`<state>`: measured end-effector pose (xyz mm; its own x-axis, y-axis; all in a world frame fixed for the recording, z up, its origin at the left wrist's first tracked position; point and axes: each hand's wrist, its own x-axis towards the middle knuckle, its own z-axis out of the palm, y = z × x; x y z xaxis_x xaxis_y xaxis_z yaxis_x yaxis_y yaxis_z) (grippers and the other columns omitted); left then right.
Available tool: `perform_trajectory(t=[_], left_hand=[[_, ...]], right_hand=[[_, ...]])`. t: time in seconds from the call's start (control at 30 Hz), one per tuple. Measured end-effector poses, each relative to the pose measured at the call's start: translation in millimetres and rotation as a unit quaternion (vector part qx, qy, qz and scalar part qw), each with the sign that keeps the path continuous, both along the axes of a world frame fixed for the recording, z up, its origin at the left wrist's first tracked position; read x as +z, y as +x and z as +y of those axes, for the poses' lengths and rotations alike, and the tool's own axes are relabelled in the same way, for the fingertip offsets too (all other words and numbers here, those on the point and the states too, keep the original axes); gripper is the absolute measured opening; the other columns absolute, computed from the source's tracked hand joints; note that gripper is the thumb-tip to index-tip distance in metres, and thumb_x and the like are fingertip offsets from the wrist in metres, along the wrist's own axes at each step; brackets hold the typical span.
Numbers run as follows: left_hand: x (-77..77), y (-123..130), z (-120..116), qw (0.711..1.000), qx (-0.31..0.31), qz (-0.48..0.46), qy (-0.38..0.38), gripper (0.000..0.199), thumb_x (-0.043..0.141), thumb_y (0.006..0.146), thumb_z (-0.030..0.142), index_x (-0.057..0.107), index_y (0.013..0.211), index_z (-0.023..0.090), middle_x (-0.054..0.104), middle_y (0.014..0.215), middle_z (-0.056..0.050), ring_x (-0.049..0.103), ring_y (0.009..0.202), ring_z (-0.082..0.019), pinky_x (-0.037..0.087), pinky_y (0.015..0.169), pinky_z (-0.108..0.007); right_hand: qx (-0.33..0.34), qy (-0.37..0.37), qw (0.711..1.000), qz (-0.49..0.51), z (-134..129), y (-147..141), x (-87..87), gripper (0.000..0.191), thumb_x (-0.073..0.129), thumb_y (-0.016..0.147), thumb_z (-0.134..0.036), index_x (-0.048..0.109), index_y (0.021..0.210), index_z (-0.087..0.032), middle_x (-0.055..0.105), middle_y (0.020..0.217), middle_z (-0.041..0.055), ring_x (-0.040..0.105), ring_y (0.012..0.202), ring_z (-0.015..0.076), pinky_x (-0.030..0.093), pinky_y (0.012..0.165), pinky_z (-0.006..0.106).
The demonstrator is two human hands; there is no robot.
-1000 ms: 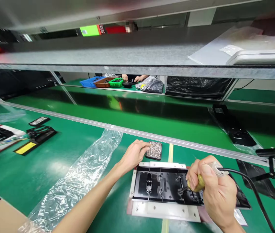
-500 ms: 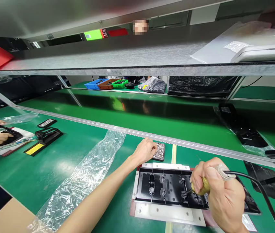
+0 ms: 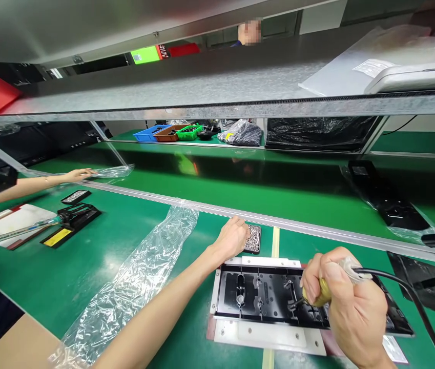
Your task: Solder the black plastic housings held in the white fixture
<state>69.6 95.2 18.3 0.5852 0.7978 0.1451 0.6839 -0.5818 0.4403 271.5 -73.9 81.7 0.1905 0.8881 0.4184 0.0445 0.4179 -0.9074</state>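
My right hand (image 3: 350,302) is wrapped round the yellow grip of a corded electric screwdriver (image 3: 322,294), its thin dark tip pointing left over a long black plastic panel (image 3: 250,294). This panel lies with its ribbed inner side up in a white fixture (image 3: 259,332). Beyond the panel's far left edge, my left hand (image 3: 232,238) has its fingers curled together at the left edge of a small black tray (image 3: 254,239) of tiny metal parts, seemingly screws. Whatever those fingertips hold, if anything, is hidden.
Clear plastic film (image 3: 136,271) lies left of my left arm. A metal rail (image 3: 156,197) borders the green belt (image 3: 217,179). A bagged black panel (image 3: 388,197) sits on the belt. At left, a co-worker's hand (image 3: 79,175) reaches over the rail. A metal shelf (image 3: 186,82) hangs above.
My left hand has shifted very slightly right at the tray; my right hand stays nearly still. The co-worker's arm has moved to the belt with clear plastic, and the dark piece has left the white fixture there.
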Motion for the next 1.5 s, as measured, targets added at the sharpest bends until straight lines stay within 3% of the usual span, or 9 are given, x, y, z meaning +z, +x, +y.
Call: perform_trajectory(t=[0.13, 0.23, 0.33, 0.53, 0.7, 0.93, 1.1, 1.33, 1.5], left_hand=[[6.3, -3.0, -0.7, 0.995, 0.023, -0.072, -0.063, 0.020, 0.048, 0.092, 0.010, 0.060, 0.076, 0.014, 0.064, 0.090, -0.010, 0.055, 0.094, -0.028, 0.042, 0.095, -0.043], [5.2, -6.8, -0.3, 0.980, 0.049, -0.136, -0.139, 0.020, 0.052, 0.096, 0.024, 0.062, 0.081, 0.014, 0.065, 0.087, -0.008, 0.058, 0.085, -0.025, 0.046, 0.082, -0.037], [2.9, -10.8, -0.8, 0.954, 0.058, -0.200, -0.216, 0.027, 0.054, 0.097, 0.037, 0.063, 0.088, 0.013, 0.067, 0.087, -0.009, 0.061, 0.079, -0.023, 0.046, 0.073, -0.033], [10.6, -15.1, -8.3, 0.895, 0.043, -0.300, -0.327, 0.041, 0.070, 0.085, 0.053, 0.064, 0.088, 0.012, 0.071, 0.091, -0.012, 0.064, 0.087, -0.023, 0.045, 0.074, -0.030], [26.2, -18.9, -24.5, 0.859, 0.034, -0.352, -0.371, 0.051, 0.078, 0.079, 0.060, 0.070, 0.093, 0.012, 0.068, 0.089, -0.009, 0.057, 0.074, -0.016, 0.041, 0.068, -0.026], [37.4, -30.3, -58.1, 0.842, 0.015, -0.360, -0.401, 0.048, 0.078, 0.083, 0.057, 0.076, 0.098, 0.011, 0.066, 0.085, -0.009, 0.049, 0.070, -0.015, 0.037, 0.066, -0.025], [46.7, -38.4, -76.6, 0.851, 0.018, -0.351, -0.391, 0.041, 0.077, 0.088, 0.051, 0.077, 0.100, 0.013, 0.069, 0.089, -0.009, 0.051, 0.073, -0.015, 0.038, 0.069, -0.025], [68.7, -42.2, -108.9, 0.870, 0.014, -0.319, -0.375, 0.030, 0.072, 0.094, 0.044, 0.076, 0.095, 0.014, 0.072, 0.096, -0.010, 0.066, 0.091, -0.023, 0.050, 0.081, -0.030], [59.0, -38.9, -136.5, 0.948, 0.029, -0.204, -0.245, 0.007, 0.069, 0.097, 0.025, 0.076, 0.097, 0.023, 0.071, 0.097, -0.002, 0.063, 0.089, -0.020, 0.049, 0.081, -0.030]], right_hand=[[0.006, -0.026, 0.999, 0.018, -1.1, -0.3, -1.3, 0.032, 0.049, 0.104, -0.036, 0.048, 0.076, -0.021, 0.053, 0.064, 0.0021, 0.051, 0.055, 0.0144, 0.041, 0.050, 0.028], [0.005, -0.030, 0.999, 0.022, -1.5, -0.5, -2.2, 0.033, 0.050, 0.104, -0.037, 0.049, 0.076, -0.020, 0.053, 0.064, 0.0023, 0.051, 0.054, 0.0143, 0.041, 0.049, 0.028], [0.002, -0.028, 0.999, 0.021, -1.1, -0.1, -3.5, 0.034, 0.052, 0.103, -0.039, 0.050, 0.075, -0.020, 0.053, 0.064, 0.0029, 0.051, 0.054, 0.0142, 0.041, 0.049, 0.028], [-0.001, -0.032, 0.999, 0.018, -0.2, 1.8, -3.9, 0.037, 0.052, 0.102, -0.043, 0.050, 0.073, -0.020, 0.053, 0.065, 0.0035, 0.051, 0.056, 0.0148, 0.041, 0.048, 0.027], [0.005, -0.031, 0.999, 0.018, 1.2, 2.5, -2.6, 0.038, 0.050, 0.103, -0.042, 0.052, 0.072, -0.020, 0.053, 0.065, 0.0037, 0.051, 0.056, 0.0147, 0.042, 0.049, 0.028], [-0.009, -0.034, 0.999, 0.007, 6.0, 2.9, -2.6, 0.038, 0.055, 0.101, -0.041, 0.054, 0.071, -0.019, 0.054, 0.066, 0.0043, 0.052, 0.058, 0.0150, 0.044, 0.050, 0.027], [-0.001, -0.037, 0.999, 0.015, 10.8, 2.1, -0.3, 0.039, 0.054, 0.102, -0.042, 0.053, 0.070, -0.019, 0.053, 0.064, 0.0030, 0.052, 0.054, 0.0140, 0.041, 0.047, 0.027], [-0.001, -0.030, 0.999, 0.009, 14.4, -5.0, 12.7, 0.043, 0.053, 0.102, -0.045, 0.052, 0.068, -0.019, 0.052, 0.061, 0.0015, 0.051, 0.050, 0.0130, 0.038, 0.044, 0.028], [-0.011, -0.019, 1.000, -0.005, 12.4, -11.7, 18.1, 0.034, 0.053, 0.103, -0.040, 0.050, 0.075, -0.020, 0.052, 0.057, -0.0016, 0.051, 0.048, 0.0121, 0.039, 0.046, 0.027]])
